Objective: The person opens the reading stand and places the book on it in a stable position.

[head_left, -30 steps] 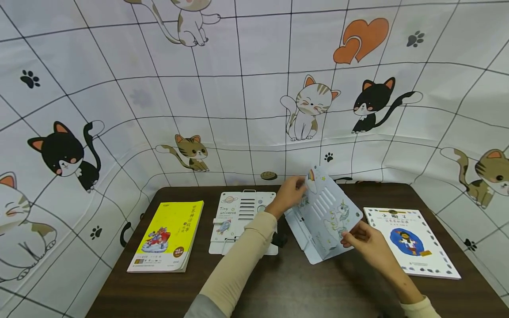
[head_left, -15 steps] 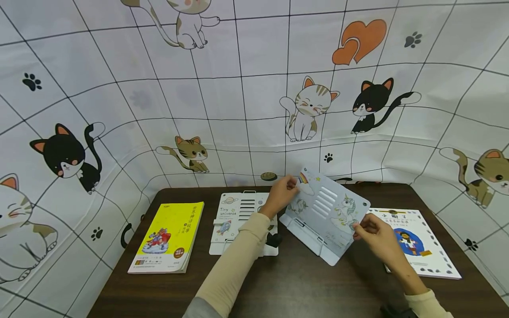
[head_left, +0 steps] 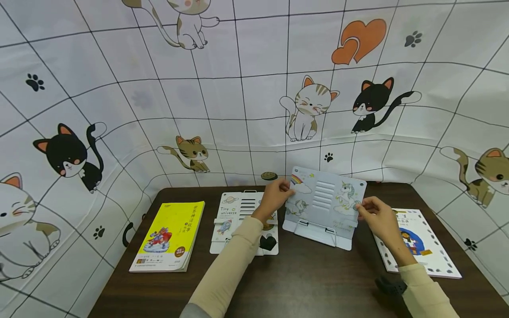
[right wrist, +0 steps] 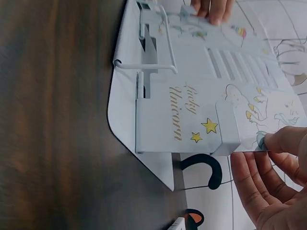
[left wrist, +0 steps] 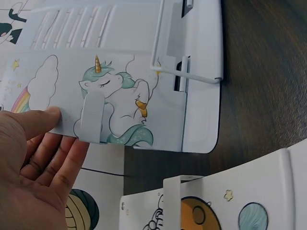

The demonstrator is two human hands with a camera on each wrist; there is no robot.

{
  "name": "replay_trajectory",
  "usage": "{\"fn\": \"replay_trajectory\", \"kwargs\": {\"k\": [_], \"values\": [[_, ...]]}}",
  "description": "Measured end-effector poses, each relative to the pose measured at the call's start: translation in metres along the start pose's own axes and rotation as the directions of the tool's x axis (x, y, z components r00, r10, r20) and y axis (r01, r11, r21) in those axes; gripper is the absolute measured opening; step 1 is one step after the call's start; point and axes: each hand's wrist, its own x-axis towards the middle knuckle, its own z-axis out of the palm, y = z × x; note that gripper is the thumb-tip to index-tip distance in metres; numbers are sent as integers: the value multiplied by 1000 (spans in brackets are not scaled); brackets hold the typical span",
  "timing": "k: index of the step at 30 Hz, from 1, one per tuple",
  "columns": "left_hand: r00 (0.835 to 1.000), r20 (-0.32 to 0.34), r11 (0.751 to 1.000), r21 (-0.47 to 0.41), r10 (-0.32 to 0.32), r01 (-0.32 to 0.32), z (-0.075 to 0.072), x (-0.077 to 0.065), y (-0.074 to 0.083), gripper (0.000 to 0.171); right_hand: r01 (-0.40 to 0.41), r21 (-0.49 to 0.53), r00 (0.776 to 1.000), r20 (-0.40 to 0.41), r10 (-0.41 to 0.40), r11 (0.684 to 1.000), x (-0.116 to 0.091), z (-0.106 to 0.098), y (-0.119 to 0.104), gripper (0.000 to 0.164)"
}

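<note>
Both hands hold a pale blue-grey metal book stand [head_left: 324, 201] printed with unicorns, a rainbow and slots. My left hand [head_left: 274, 196] pinches its left edge, thumb on the front, as the left wrist view shows near the cloud print [left wrist: 44, 81]. On the opposite edge, my right hand [head_left: 379, 218] pinches with the thumb in front and fingers behind. The stand's back plate leans upright from a flat base [left wrist: 201, 115]. A white wire page holder [right wrist: 146, 66] runs along its lower front. Whatever supports the plate from behind is hidden.
A white "Tiny universe" book stand [head_left: 228, 221] lies left of the held one, partly behind my left forearm. Farther left is a yellow book [head_left: 169, 234]. A white book [head_left: 431, 247] lies at the right, partly behind my right hand. Cat-print cloth [head_left: 254, 97] hangs behind the dark table [head_left: 310, 282].
The unicorn book stand has turned anticlockwise and now faces the front more squarely, its lower edge nearly level. My right hand has risen with its edge; my left hand has moved slightly left.
</note>
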Motion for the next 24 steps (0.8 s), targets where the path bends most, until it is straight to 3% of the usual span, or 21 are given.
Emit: {"fn": "replay_trajectory", "kwargs": {"k": [11,24], "values": [[998,-62,999,-29,28,-30,1,-7,-11,18,-4,-19,1000,-25,3,1000,32,7,7,34],[997,-73,999,-52,-3,-1,3,-9,-5,17,-42,-14,997,-62,41,999,45,13,7,33]]}}
